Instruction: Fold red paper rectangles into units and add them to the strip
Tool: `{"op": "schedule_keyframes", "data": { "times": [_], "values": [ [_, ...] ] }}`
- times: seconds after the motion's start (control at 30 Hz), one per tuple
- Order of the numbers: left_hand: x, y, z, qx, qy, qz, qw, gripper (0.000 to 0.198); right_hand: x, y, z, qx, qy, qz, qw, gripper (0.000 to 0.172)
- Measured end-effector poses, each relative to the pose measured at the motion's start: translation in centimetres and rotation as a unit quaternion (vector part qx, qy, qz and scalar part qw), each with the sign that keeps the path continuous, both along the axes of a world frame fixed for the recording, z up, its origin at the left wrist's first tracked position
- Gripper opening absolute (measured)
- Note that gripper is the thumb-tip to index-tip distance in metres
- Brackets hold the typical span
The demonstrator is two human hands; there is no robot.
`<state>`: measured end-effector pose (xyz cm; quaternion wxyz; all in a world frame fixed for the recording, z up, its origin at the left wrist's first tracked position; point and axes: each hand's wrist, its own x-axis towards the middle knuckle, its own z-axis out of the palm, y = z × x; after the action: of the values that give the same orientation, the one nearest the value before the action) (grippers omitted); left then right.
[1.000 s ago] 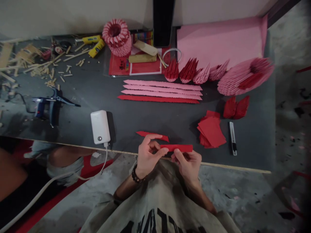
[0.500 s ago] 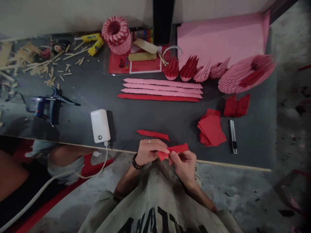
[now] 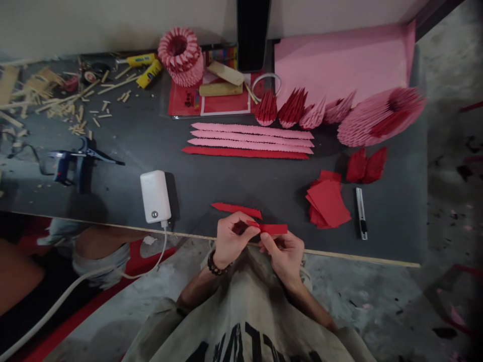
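A folded strip of red paper point(image 3: 274, 229) is held level between both hands at the table's front edge. My left hand point(image 3: 234, 238) pinches its left end between thumb and forefinger. Thumb and fingers of my right hand point(image 3: 284, 250) grip it from below, nearer the middle. Just beyond my left hand lies a short red row of folded paper pieces point(image 3: 236, 208). To the right rests a loose stack of red paper rectangles point(image 3: 329, 201), with a box cutter point(image 3: 361, 213) beside it.
Long pink and red folded-paper rows point(image 3: 251, 138) lie mid-table. Behind them stand pointed paper clusters point(image 3: 292, 108) and a pink-and-red paper vase point(image 3: 180, 55). A white power bank point(image 3: 155, 196), a blue clamp point(image 3: 81, 163) and wood scraps point(image 3: 49, 93) are leftward. Another person's leg point(image 3: 101, 244) shows at left.
The left end of the red paper, which pointed down before, is now folded up in line with the strip. My left hand has turned, its fingers now curled over that end.
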<state>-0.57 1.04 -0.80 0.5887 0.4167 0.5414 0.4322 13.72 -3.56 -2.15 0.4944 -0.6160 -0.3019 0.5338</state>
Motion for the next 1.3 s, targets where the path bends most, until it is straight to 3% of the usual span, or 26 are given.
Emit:
{"op": "schedule_keyframes", "data": {
  "times": [0.33,0.6,0.83,0.97,1.13,1.2,1.3],
  "values": [
    [1.1,-0.8,0.7,-0.064,-0.005,0.062,0.996,0.035,-0.1,0.6,0.9,0.004,-0.06,0.007,0.998,0.029],
    [2.2,-1.3,0.4,-0.031,-0.006,0.075,0.997,0.037,0.0,0.4,0.7,0.039,-0.165,0.026,0.985,0.025],
    [2.0,-1.5,0.3,0.006,0.025,0.063,0.998,0.034,0.1,0.2,0.3,0.03,-0.138,0.03,0.99,0.023],
    [2.1,-1.9,0.0,-0.018,0.004,0.065,0.998,0.031,0.0,0.3,0.5,0.035,-0.114,0.014,0.993,0.023],
    [2.5,-1.8,0.1,-0.044,-0.054,0.111,0.991,0.043,-0.4,0.1,0.2,-0.006,-0.046,-0.026,0.999,0.029],
    [2.6,-1.8,0.3,-0.073,-0.093,0.095,0.988,0.045,-0.7,0.0,0.0,-0.036,-0.001,-0.039,0.999,0.031],
    [2.8,-2.0,0.5,-0.123,-0.124,0.063,0.983,0.031,-0.8,0.0,0.0,-0.055,0.041,-0.04,0.997,0.031]
  ]
}}
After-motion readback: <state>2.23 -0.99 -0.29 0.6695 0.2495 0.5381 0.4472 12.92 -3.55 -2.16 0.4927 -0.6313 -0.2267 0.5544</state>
